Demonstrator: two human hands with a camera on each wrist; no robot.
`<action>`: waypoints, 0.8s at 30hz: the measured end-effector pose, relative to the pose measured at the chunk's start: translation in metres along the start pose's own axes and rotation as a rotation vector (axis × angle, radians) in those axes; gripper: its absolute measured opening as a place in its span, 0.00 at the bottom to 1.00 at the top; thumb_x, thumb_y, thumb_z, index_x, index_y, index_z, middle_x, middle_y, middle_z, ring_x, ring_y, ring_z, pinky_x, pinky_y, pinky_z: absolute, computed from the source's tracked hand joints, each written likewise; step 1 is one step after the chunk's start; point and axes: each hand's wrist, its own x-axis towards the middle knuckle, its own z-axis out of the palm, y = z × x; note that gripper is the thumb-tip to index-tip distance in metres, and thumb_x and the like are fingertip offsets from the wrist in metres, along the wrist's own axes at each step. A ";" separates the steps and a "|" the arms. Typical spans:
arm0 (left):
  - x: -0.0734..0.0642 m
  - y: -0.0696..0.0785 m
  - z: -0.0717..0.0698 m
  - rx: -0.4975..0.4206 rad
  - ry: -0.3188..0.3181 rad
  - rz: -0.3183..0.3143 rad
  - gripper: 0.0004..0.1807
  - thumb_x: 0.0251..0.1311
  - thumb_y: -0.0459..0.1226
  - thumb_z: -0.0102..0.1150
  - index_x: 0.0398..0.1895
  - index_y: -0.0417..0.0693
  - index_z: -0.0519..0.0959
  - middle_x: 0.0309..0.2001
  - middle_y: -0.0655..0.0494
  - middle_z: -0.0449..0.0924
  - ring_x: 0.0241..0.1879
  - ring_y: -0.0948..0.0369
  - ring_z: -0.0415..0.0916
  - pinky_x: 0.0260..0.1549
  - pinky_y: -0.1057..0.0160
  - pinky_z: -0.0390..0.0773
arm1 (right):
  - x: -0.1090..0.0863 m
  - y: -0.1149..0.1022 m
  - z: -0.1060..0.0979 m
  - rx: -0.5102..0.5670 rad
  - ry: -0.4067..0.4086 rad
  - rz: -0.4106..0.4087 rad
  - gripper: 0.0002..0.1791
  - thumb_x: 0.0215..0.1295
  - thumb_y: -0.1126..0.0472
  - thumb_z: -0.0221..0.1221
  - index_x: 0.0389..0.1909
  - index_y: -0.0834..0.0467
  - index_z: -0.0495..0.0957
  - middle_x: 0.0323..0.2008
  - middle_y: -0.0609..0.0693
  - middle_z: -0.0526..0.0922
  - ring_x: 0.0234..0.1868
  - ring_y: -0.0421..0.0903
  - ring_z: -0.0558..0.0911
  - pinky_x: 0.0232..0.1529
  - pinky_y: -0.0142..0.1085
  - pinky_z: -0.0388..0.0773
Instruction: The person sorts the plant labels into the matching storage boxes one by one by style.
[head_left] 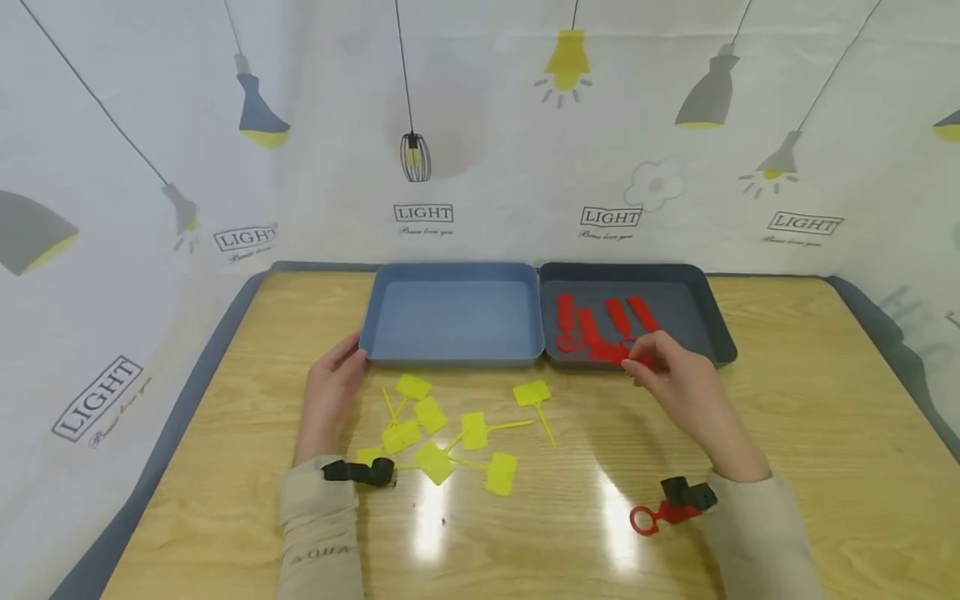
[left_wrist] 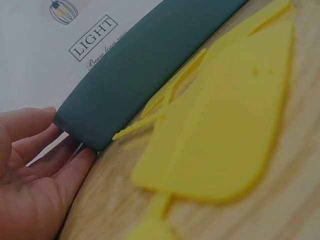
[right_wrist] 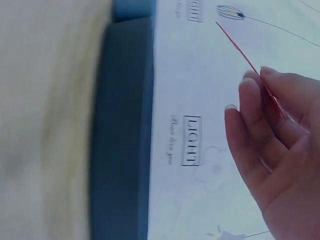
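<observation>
Distinctly red tag (head_left: 609, 353), thin, flat, in right hand (head_left: 681, 385)

you're looking at red flat ring-ended tags (head_left: 566, 311), a dark grey rectangular tray (head_left: 686, 321), plain blue rectangular tray (head_left: 457, 321), yellow stemmed tags (head_left: 501, 473), tan wood-grain table (head_left: 217, 483), your beige sleeves (head_left: 765, 542), white lamp-printed backdrop (head_left: 502, 229)!

Wood-grain table (head_left: 540, 542) | blue tray (head_left: 453, 321) | dark tray (head_left: 678, 304) | yellow tags (head_left: 475, 431) | red tag (head_left: 673, 512)
</observation>
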 end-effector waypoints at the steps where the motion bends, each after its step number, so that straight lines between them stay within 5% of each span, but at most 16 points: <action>1: -0.001 -0.001 -0.001 -0.001 -0.001 -0.003 0.25 0.62 0.34 0.50 0.63 0.42 0.62 0.63 0.47 0.59 0.61 0.58 0.58 0.56 0.65 0.62 | 0.003 -0.001 -0.001 -0.003 0.025 0.001 0.09 0.56 0.56 0.60 0.35 0.50 0.71 0.26 0.39 0.77 0.27 0.36 0.77 0.27 0.32 0.72; 6: -0.003 -0.003 -0.002 -0.004 -0.001 -0.026 0.25 0.62 0.34 0.49 0.63 0.41 0.61 0.64 0.48 0.58 0.61 0.59 0.58 0.56 0.67 0.62 | 0.014 -0.004 -0.007 -0.003 0.146 0.018 0.07 0.53 0.56 0.62 0.33 0.49 0.76 0.27 0.40 0.79 0.27 0.35 0.77 0.26 0.29 0.71; 11: -0.006 -0.003 0.001 -0.050 0.001 -0.042 0.26 0.62 0.31 0.49 0.63 0.39 0.60 0.64 0.45 0.57 0.62 0.57 0.58 0.55 0.67 0.62 | 0.019 0.000 -0.016 0.060 0.209 0.119 0.09 0.55 0.52 0.60 0.37 0.49 0.79 0.30 0.40 0.79 0.28 0.31 0.76 0.28 0.26 0.70; 17: -0.007 -0.002 0.002 -0.067 0.009 -0.041 0.25 0.62 0.32 0.48 0.63 0.40 0.61 0.64 0.47 0.58 0.61 0.59 0.58 0.55 0.66 0.62 | 0.019 0.014 -0.026 0.106 0.112 0.232 0.21 0.57 0.46 0.57 0.53 0.44 0.74 0.40 0.42 0.78 0.36 0.36 0.78 0.32 0.28 0.71; 24: -0.004 0.003 0.001 -0.034 0.000 -0.034 0.24 0.62 0.33 0.49 0.63 0.43 0.62 0.64 0.49 0.58 0.61 0.59 0.58 0.56 0.66 0.62 | 0.018 0.031 -0.028 0.160 0.036 0.357 0.26 0.58 0.40 0.52 0.58 0.41 0.68 0.45 0.49 0.79 0.48 0.48 0.74 0.41 0.45 0.69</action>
